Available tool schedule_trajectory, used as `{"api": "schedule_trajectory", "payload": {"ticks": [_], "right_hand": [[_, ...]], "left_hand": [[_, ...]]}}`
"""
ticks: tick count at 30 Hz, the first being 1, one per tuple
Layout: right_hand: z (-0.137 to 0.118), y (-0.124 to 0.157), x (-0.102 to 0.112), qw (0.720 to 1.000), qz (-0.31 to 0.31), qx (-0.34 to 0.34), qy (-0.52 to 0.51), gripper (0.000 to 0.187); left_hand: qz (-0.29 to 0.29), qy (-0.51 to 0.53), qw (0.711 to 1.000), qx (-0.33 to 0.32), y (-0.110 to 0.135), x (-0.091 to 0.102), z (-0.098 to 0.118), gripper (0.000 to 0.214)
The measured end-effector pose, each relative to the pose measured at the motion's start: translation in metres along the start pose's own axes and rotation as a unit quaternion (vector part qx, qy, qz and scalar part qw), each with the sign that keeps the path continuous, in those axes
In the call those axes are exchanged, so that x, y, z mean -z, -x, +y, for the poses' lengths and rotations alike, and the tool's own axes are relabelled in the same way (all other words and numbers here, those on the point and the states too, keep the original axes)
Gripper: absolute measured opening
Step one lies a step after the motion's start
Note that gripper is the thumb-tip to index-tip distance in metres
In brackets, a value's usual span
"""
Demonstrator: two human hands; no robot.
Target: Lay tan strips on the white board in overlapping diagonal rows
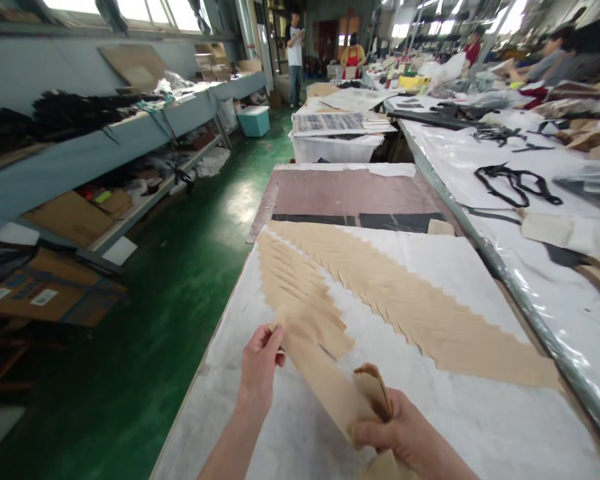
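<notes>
Between my hands stretches a flat tan strip (pixel 325 377), which looks like paper or thin fabric. My left hand (pixel 263 360) pinches its far end near the corner. My right hand (pixel 397 427) grips its near end together with a folded bundle of tan pieces (pixel 373 387). Just beyond my left hand, a row of overlapping tan strips (pixel 300 287) lies fanned out on the white-covered table (pixel 460 427). A longer overlapping row (pixel 420 313) runs diagonally to the right of it. More tan material hangs below my right hand, partly cut off by the frame's lower edge.
A brownish board (pixel 340 190) with dark strips adjoins the table's far end. Along the right runs a long worktable (pixel 445 157) with black straps (pixel 517 183) and scraps. Green floor (pixel 180 287) and a cluttered shelf bench (pixel 105 143) are on the left. Several people are farther back.
</notes>
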State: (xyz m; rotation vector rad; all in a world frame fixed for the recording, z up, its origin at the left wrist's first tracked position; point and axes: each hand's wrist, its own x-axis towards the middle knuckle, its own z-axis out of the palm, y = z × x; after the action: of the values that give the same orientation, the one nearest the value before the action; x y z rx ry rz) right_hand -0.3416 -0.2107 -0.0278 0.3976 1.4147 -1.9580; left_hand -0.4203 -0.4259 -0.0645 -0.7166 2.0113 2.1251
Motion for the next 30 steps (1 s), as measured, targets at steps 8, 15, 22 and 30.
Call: {"api": "schedule_trajectory", "payload": {"ticks": [8, 15, 22, 30], "right_hand": [[0.007, -0.041, 0.018, 0.993, 0.088, 0.037, 0.066, 0.036], [0.025, -0.066, 0.028, 0.957, 0.201, 0.088, 0.191, 0.037], [0.025, -0.069, 0.025, 0.92, 0.251, 0.056, 0.297, 0.031], [0.019, -0.073, 0.022, 0.887, 0.272, 0.019, 0.373, 0.023]], "left_hand": [[0.022, -0.251, 0.965, -0.069, -0.045, 0.014, 0.007, 0.031], [0.023, -0.375, 0.924, -0.073, -0.066, 0.016, 0.015, 0.028], [0.015, -0.427, 0.902, -0.057, -0.071, 0.014, 0.017, 0.03], [0.005, -0.455, 0.888, -0.06, -0.076, 0.015, 0.015, 0.031]]}}
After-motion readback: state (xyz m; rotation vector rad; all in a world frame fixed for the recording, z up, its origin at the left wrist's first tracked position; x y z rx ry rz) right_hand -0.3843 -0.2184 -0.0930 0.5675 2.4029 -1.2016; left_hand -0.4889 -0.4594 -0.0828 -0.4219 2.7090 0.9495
